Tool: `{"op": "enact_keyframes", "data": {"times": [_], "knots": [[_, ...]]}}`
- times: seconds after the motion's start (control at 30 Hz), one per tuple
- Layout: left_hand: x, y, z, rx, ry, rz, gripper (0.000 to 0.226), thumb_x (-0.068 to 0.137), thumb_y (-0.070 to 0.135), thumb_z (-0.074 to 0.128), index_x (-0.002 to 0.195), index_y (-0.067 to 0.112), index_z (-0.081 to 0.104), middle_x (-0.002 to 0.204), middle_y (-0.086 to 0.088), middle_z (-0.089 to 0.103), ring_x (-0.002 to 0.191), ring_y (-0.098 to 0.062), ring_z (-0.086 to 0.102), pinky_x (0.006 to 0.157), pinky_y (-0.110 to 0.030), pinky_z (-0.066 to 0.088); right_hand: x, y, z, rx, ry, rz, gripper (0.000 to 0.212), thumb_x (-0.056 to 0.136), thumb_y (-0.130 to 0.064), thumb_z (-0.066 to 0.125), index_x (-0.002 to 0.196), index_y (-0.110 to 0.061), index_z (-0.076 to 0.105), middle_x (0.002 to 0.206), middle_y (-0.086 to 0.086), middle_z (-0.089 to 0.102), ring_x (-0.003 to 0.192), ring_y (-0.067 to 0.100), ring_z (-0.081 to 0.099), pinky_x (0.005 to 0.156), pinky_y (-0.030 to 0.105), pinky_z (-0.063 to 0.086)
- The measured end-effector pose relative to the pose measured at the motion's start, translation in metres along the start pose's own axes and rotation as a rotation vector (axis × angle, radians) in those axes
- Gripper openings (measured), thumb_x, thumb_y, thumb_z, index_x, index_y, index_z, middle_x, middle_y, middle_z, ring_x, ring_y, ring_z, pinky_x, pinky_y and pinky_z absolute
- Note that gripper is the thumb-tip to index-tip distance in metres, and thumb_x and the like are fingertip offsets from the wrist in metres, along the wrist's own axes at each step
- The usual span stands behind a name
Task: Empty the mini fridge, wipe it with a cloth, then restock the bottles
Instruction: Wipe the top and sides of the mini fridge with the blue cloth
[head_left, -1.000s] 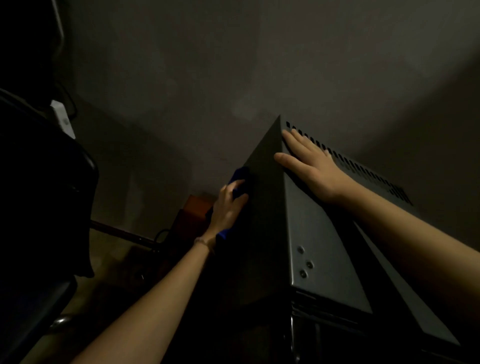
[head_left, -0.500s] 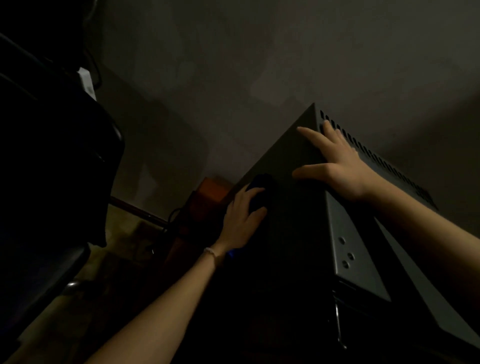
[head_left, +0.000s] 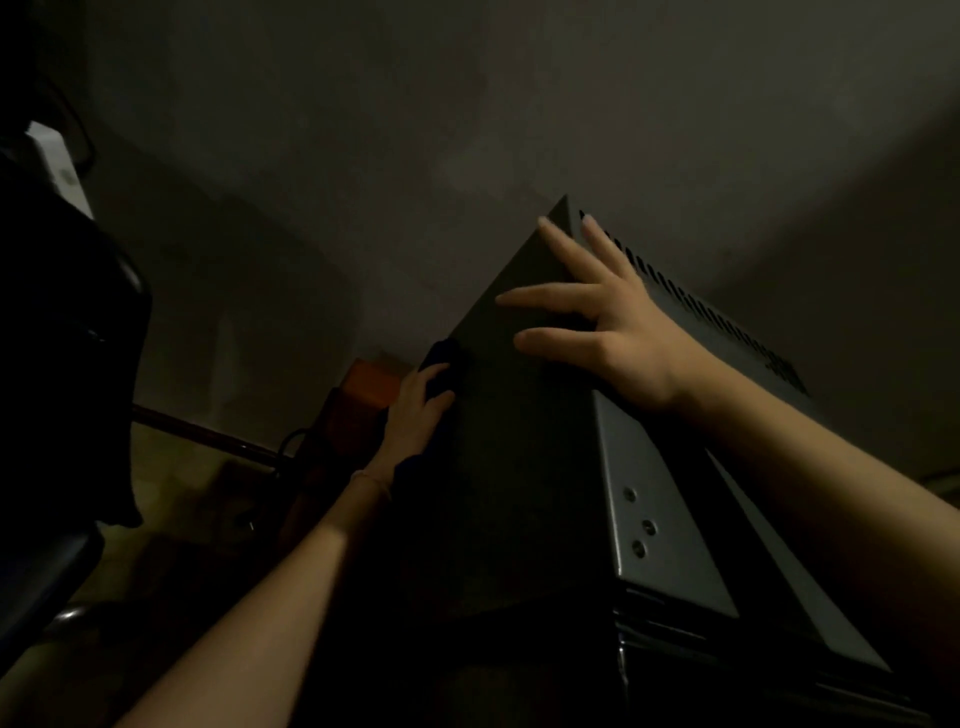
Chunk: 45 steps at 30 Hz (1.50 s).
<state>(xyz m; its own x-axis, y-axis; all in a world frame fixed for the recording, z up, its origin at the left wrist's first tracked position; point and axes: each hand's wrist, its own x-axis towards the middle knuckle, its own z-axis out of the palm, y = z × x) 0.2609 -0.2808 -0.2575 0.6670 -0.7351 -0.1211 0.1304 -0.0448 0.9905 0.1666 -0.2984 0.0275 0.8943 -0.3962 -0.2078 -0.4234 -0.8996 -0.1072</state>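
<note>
— Hands?
— Your right hand (head_left: 618, 332) lies flat, fingers spread, on the mini fridge (head_left: 524, 467) at centre frame; your left hand (head_left: 415, 410) presses the cloth (head_left: 441, 364) against its dark side.
— Risk?
— Push harder and the cabinet could tip or slide; the cloth could slip.

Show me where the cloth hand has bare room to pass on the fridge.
The fridge side panel is bare below and nearer than the left hand, which presses the cloth against it. On top, a bare strip lies near the screws. The upper edge is crowded: the right hand rests there, beside the vent slots.
</note>
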Motion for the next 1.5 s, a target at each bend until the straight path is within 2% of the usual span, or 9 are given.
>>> {"op": "enact_keyframes", "data": {"times": [0.1, 0.27, 0.53, 0.67, 0.83, 1.1, 1.23, 1.4, 1.5], "knots": [[-0.032, -0.003, -0.002, 0.024, 0.007, 0.017, 0.045, 0.095, 0.014, 0.058, 0.138, 0.008, 0.046, 0.149, -0.020, 0.035, 0.141, -0.034, 0.030, 0.115, -0.044, 0.023, 0.001, 0.000, 0.000, -0.025, -0.039, -0.047, 0.036, 0.076, -0.068, 0.047, 0.108, -0.059, 0.062, 0.163, -0.020, 0.014, 0.152, 0.010, -0.011, 0.120, 0.061, -0.003], [-0.096, 0.024, -0.007, -0.019, 0.032, 0.152, 0.058, 0.066, 0.062, 0.043, 0.120, 0.039, 0.043, 0.144, 0.001, 0.036, 0.136, -0.015, 0.030, 0.111, -0.032, 0.023, 0.002, -0.004, -0.001, -0.045, -0.052, -0.020, 0.039, 0.075, -0.063, 0.048, 0.111, -0.058, 0.061, 0.164, -0.019, 0.014, 0.152, 0.010, -0.009, 0.120, 0.060, -0.001], [-0.082, 0.083, -0.002, -0.079, -0.009, 0.308, 0.039, 0.074, 0.061, 0.043, 0.112, 0.058, 0.037, 0.133, 0.012, 0.040, 0.132, -0.013, 0.036, 0.113, -0.047, 0.029, 0.000, -0.009, 0.001, 0.001, 0.034, 0.215, 0.088, 0.075, -0.075, 0.044, 0.154, -0.047, 0.019, 0.166, -0.005, -0.014, 0.152, 0.022, -0.013, 0.122, 0.056, -0.003], [-0.019, 0.083, 0.001, -0.003, -0.033, 0.281, 0.058, 0.078, 0.057, 0.047, 0.131, 0.034, 0.046, 0.143, -0.008, 0.039, 0.133, -0.024, 0.038, 0.111, -0.046, 0.030, 0.005, -0.010, 0.000, -0.007, 0.000, 0.221, 0.093, 0.066, -0.069, 0.047, 0.153, -0.047, 0.023, 0.167, -0.003, -0.010, 0.153, 0.021, -0.011, 0.123, 0.054, 0.000], [0.036, 0.061, 0.003, 0.026, -0.052, 0.143, 0.043, 0.099, 0.019, 0.050, 0.141, 0.018, 0.042, 0.149, -0.011, 0.032, 0.138, -0.027, 0.032, 0.114, -0.040, 0.027, 0.008, -0.005, 0.000, 0.018, -0.019, 0.201, 0.088, 0.062, -0.062, 0.054, 0.147, -0.053, 0.032, 0.167, -0.007, -0.011, 0.153, 0.019, -0.011, 0.122, 0.056, 0.003], [0.015, 0.025, -0.004, -0.007, -0.074, 0.025, 0.040, 0.101, 0.019, 0.048, 0.141, 0.019, 0.043, 0.150, -0.010, 0.033, 0.139, -0.024, 0.031, 0.112, -0.033, 0.023, 0.008, -0.002, -0.001, 0.051, -0.020, 0.188, 0.076, 0.063, -0.059, 0.058, 0.138, -0.056, 0.042, 0.167, -0.008, -0.009, 0.153, 0.020, -0.010, 0.121, 0.060, 0.004], [-0.049, 0.001, -0.013, 0.049, -0.066, 0.063, 0.058, 0.079, 0.052, 0.047, 0.133, 0.028, 0.044, 0.149, -0.010, 0.035, 0.141, -0.025, 0.028, 0.105, -0.022, 0.018, 0.007, -0.006, 0.000, 0.055, -0.018, 0.189, 0.074, 0.064, -0.059, 0.057, 0.137, -0.055, 0.044, 0.167, -0.006, -0.007, 0.153, 0.022, -0.008, 0.121, 0.060, 0.004], [-0.129, 0.008, -0.015, -0.006, -0.018, 0.219, 0.052, 0.070, 0.082, 0.040, 0.118, 0.065, 0.037, 0.136, 0.043, 0.020, 0.135, 0.008, 0.022, 0.110, -0.031, 0.017, 0.005, -0.010, 0.000, 0.054, -0.030, 0.198, 0.075, 0.064, -0.059, 0.056, 0.138, -0.052, 0.045, 0.167, -0.003, -0.007, 0.153, 0.023, -0.007, 0.121, 0.059, 0.004], [-0.161, 0.042, -0.014, -0.059, -0.063, 0.337, 0.041, 0.087, 0.063, 0.038, 0.127, 0.067, 0.033, 0.142, 0.046, 0.016, 0.136, 0.015, 0.015, 0.114, -0.038, 0.018, 0.005, -0.009, 0.001, 0.050, -0.024, 0.204, 0.077, 0.063, -0.059, 0.056, 0.138, -0.052, 0.045, 0.167, -0.002, -0.006, 0.153, 0.023, -0.006, 0.122, 0.058, 0.005]]}}
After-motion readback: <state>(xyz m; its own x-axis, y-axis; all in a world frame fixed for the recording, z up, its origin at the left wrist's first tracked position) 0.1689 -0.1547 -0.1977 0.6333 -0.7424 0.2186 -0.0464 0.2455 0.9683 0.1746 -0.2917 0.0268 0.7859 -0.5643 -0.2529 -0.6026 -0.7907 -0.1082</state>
